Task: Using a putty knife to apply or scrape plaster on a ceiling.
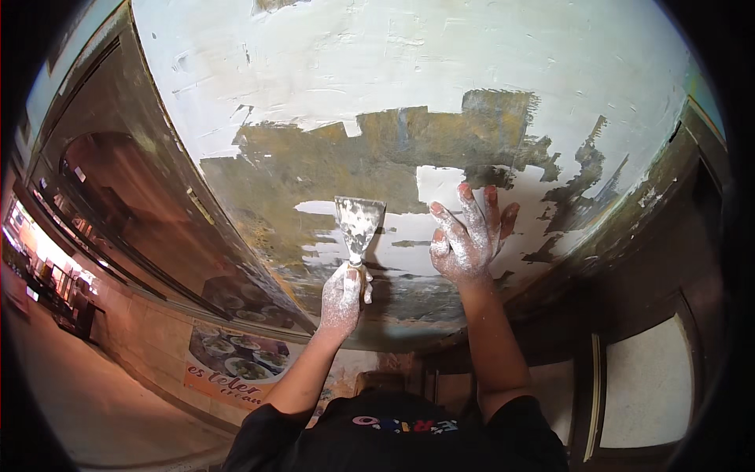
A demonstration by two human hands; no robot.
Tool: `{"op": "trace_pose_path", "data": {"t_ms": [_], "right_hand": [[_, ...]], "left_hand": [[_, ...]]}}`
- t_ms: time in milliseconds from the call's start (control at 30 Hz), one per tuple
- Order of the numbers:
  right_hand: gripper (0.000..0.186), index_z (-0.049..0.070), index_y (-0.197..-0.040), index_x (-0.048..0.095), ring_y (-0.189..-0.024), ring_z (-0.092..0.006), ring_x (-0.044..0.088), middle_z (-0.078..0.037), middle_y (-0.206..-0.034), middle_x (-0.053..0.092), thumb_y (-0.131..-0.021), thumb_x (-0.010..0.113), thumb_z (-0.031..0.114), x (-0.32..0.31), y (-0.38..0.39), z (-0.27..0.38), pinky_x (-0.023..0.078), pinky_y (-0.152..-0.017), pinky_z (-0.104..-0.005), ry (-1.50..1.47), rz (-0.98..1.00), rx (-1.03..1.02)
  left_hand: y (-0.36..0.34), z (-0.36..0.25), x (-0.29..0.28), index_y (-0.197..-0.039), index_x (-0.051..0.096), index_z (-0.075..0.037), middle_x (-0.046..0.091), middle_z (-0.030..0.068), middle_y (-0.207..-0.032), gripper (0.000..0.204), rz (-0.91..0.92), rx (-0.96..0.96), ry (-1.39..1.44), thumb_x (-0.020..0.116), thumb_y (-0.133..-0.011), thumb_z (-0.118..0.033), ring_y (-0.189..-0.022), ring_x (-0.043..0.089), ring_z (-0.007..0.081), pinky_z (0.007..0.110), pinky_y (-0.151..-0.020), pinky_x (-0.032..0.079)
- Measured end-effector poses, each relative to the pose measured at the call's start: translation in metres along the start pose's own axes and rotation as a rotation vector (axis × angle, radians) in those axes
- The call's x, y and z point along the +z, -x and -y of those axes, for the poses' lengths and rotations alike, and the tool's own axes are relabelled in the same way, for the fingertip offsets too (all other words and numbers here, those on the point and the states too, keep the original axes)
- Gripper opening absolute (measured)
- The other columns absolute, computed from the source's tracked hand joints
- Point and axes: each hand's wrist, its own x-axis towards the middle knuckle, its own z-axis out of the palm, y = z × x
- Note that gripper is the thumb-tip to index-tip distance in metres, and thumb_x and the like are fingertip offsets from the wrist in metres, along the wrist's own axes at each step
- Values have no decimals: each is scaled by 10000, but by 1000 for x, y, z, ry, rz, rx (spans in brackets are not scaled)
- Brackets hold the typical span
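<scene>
My left hand (344, 297), dusted with white powder, is closed around the handle of a putty knife (359, 224). Its wide metal blade is smeared with white and points up toward the painted surface (330, 161). That surface is part pale white coating and part bare olive-brown patch with ragged edges. To the right, my right hand (470, 240) has its fingers spread, and its skin is coated in white dust. The fingertips overlap a fresh white patch (440, 185); whether they touch it I cannot tell. No tool shows in the right hand.
A dark wooden frame (169, 130) edges the surface on the left, and another dark edge (621, 244) bounds it on the right. Below left hangs a food banner (236, 366) on a tiled wall. At lower right stands a framed pale panel (649, 385).
</scene>
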Motion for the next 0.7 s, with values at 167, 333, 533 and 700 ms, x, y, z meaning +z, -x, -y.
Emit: {"op": "trace_pose_path", "data": {"t_ms": [167,333,533,700], "right_hand": [[274,230,-983,706,-1274,-270,405,-29,-1232,577,-794,507,233,-4,-2,0,75,-1104,-519,11,13,-2],[253,233,-952,710,-1270,-268,411,-33,-1226,581,-791,516,215,-1,-2,1,78,-1106,-520,20,-2,3],[270,236,-984,697,-1286,-296,387,-43,-1252,565,-754,561,199,0,3,-1,73,-1102,-532,-36,21,24],[283,232,-993,693,-1298,-300,372,-50,-1250,567,-740,577,179,0,1,-1,43,-1099,-540,-32,6,-1]], "left_hand": [[4,23,-11,-862,536,-35,496,9,-638,451,-26,-29,64,428,-940,-467,-534,459,87,236,-500,369],[-1,2,-13,-847,534,-39,495,12,-625,443,-19,-23,-49,426,-944,-458,-523,450,83,228,-487,358],[-4,8,-14,-848,533,-40,486,6,-606,444,-56,45,71,410,-948,-455,-512,451,82,227,-472,347],[7,12,-13,-879,523,-35,487,21,-619,406,-39,-63,142,456,-939,-432,-519,448,79,224,-470,346]]}}
